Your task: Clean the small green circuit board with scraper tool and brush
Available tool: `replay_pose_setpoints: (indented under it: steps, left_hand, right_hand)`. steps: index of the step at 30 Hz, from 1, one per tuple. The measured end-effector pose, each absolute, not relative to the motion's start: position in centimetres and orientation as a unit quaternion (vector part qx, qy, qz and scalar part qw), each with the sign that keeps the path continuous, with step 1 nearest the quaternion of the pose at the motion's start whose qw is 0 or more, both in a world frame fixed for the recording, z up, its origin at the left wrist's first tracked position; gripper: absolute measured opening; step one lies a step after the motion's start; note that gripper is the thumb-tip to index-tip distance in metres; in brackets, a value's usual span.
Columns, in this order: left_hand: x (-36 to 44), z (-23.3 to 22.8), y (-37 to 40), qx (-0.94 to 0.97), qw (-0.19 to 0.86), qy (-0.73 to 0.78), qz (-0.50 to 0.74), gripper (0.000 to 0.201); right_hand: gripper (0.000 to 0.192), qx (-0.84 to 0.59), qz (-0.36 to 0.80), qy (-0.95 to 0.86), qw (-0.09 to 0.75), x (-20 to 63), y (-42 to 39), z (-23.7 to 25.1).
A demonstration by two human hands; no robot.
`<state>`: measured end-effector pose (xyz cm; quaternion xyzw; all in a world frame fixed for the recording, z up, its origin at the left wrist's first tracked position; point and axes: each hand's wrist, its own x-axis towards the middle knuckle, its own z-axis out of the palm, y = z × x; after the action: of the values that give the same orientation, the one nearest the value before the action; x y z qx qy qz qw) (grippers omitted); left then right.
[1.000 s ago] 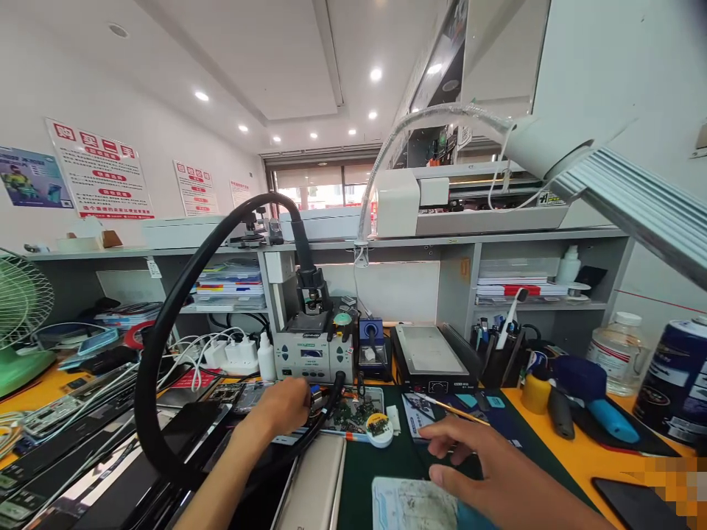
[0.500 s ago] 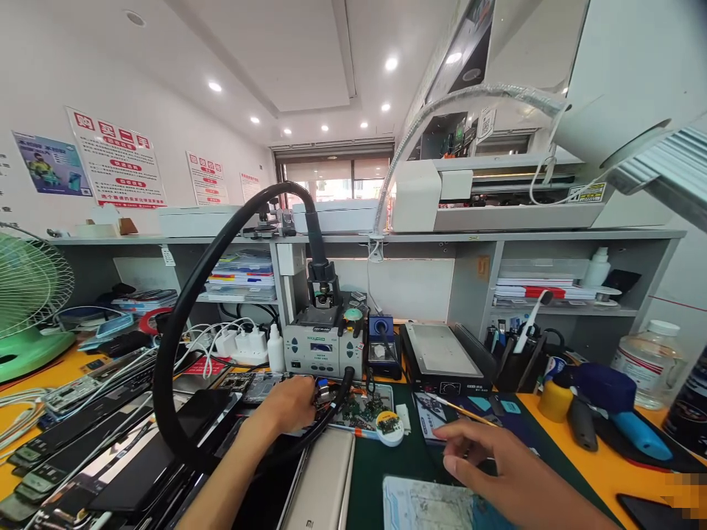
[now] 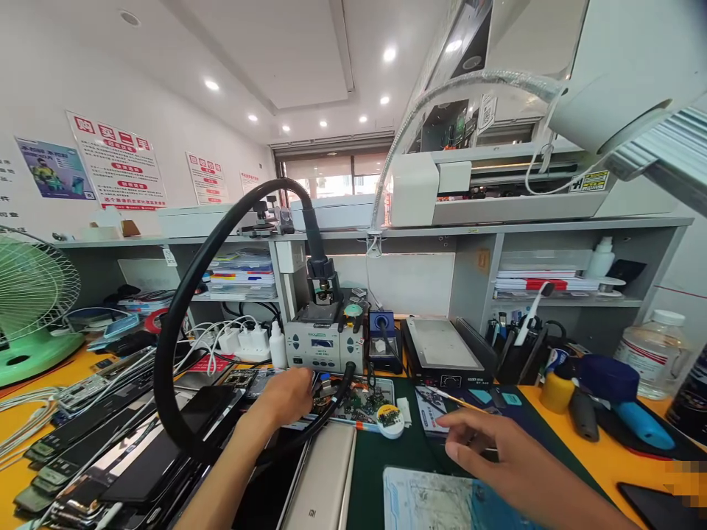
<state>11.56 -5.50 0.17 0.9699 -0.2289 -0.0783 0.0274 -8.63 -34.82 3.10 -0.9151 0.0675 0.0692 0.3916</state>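
Note:
My left hand (image 3: 287,397) reaches over the front of the bench, at the left end of a tray of circuit boards (image 3: 359,401) and just before the grey rework station (image 3: 323,344). Its back faces me with the knuckles bent. The fingertips are hidden, so I cannot make out what they touch. My right hand (image 3: 491,445) hovers above the green mat (image 3: 367,478), thumb and fingers loosely curved and apart, with nothing seen in them. Below it lies a pale blue work pad (image 3: 425,497). A gold-coloured phone (image 3: 323,478) lies between the hands.
A thick black hose (image 3: 166,353) loops over my left forearm. Several phones and screens (image 3: 182,434) crowd the left side. A round white tub (image 3: 389,421) sits by the tray. Behind stand a soldering iron stand (image 3: 384,346) and a flat heating plate (image 3: 445,350); a brush (image 3: 461,401) lies nearer.
The camera view has shifted slightly. My left hand has drawn a little left; my right hand stays almost in place.

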Motion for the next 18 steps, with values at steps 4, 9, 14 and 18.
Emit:
replay_pose_setpoints:
  steps: [4, 9, 14, 18]
  left_hand:
    - [11.67, -0.02, -5.46, 0.97, 0.028, -0.226, -0.083, 0.022]
    - [11.58, -0.19, -5.64, 0.968, 0.02, -0.229, -0.097, 0.021]
    - [11.56, -0.13, -5.59, 0.968, 0.025, -0.231, -0.096, 0.021]
    - [11.47, 0.33, -5.03, 0.967, 0.039, -0.24, -0.08, 0.023]
  right_hand:
    - [0.055, -0.922, 0.054, 0.062, 0.377, -8.81, -34.92, 3.07]
    - [0.055, -0.922, 0.051, 0.069, 0.377, -8.83, -34.75, 3.48]
    - [0.055, -0.924, 0.039, 0.073, 0.372, -8.82, -34.95, 3.35]
    - [0.057, -0.924, 0.045, 0.075, 0.371, -8.85, -34.95, 3.72]
